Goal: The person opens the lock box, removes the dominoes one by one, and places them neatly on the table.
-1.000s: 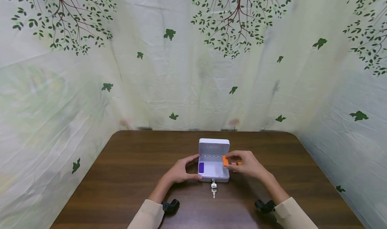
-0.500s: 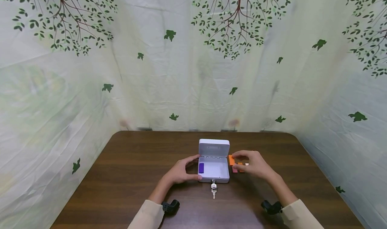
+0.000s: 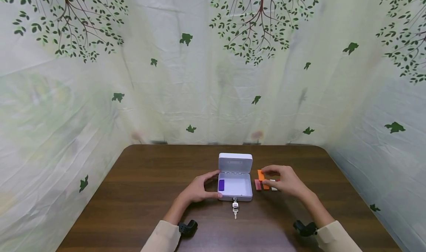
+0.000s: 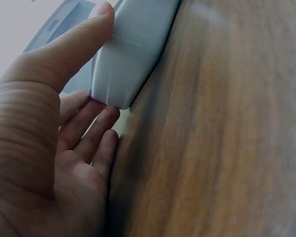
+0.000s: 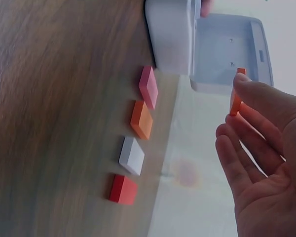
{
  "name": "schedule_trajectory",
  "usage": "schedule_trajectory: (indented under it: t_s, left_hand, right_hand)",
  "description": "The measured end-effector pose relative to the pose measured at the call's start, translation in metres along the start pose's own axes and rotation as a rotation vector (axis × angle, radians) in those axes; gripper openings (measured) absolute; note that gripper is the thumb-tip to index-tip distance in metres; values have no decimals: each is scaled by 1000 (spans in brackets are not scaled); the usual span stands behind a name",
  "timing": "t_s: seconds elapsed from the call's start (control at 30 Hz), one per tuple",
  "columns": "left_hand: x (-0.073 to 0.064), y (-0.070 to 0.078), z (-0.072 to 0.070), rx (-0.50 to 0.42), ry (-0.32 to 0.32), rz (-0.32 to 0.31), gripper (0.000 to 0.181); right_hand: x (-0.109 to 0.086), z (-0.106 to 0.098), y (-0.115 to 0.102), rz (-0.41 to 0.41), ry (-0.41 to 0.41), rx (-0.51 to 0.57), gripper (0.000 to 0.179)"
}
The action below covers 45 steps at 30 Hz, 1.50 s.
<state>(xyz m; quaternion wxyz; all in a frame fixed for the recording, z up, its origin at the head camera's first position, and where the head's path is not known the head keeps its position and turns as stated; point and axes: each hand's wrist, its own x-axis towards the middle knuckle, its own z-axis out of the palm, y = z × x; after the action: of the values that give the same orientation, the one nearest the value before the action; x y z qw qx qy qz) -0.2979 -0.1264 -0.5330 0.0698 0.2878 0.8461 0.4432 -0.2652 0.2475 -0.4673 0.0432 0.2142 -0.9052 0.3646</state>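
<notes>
A small white cash box [image 3: 237, 187] stands on the table with its lid raised. Inside it, against the left wall, lies a purple block [image 3: 221, 185]. My left hand [image 3: 198, 188] holds the box's left side, thumb at the front corner and fingers at the back corner. Keys [image 3: 235, 208] hang from the lock at the front. To the right of the box, my right hand [image 3: 284, 178] pinches a flat orange block [image 5: 235, 102] between thumb and fingers, above the table. Below it in the right wrist view are pink [image 5: 148, 88], orange [image 5: 141, 120], white [image 5: 132, 155] and red blocks [image 5: 123, 189].
The loose blocks stand in a row on the brown wooden table [image 3: 159, 163], right of the box. A pale curtain [image 3: 219, 107] with printed leaves hangs around the table's back and sides. Black bands [image 3: 188, 227] circle both wrists.
My right hand has moved right, carrying the orange block from the box's right edge to above the row of blocks. My left hand and the box have stayed put.
</notes>
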Motion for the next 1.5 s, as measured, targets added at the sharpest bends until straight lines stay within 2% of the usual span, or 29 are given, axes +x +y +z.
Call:
schedule_trajectory:
  t_s: [0.33,0.6,0.8,0.97,1.2,1.5]
  left_hand:
    - [0,1,0,-6,1,4,92]
    - [-1,3,-1,0,0,9,92]
    - [-2,3,0,7,-7,-12,93]
    - [-2,5,0,3,-5,-10,92]
    - [-2,5,0,10,2,-16,91]
    - [-2,5,-1,6,-3,-10,91]
  right_hand:
    - [-7,-11,9,34,10,-5,35]
    - [-15,-14,16,94,12,-16,36]
    - [-18,-18,25,165,18,-24,34]
    - [-22,-22,33,180,21,-36,34]
    - [-28,-25,45,241,6,-20,35]
    - [-35,-26,60,265,-3,-35,35]
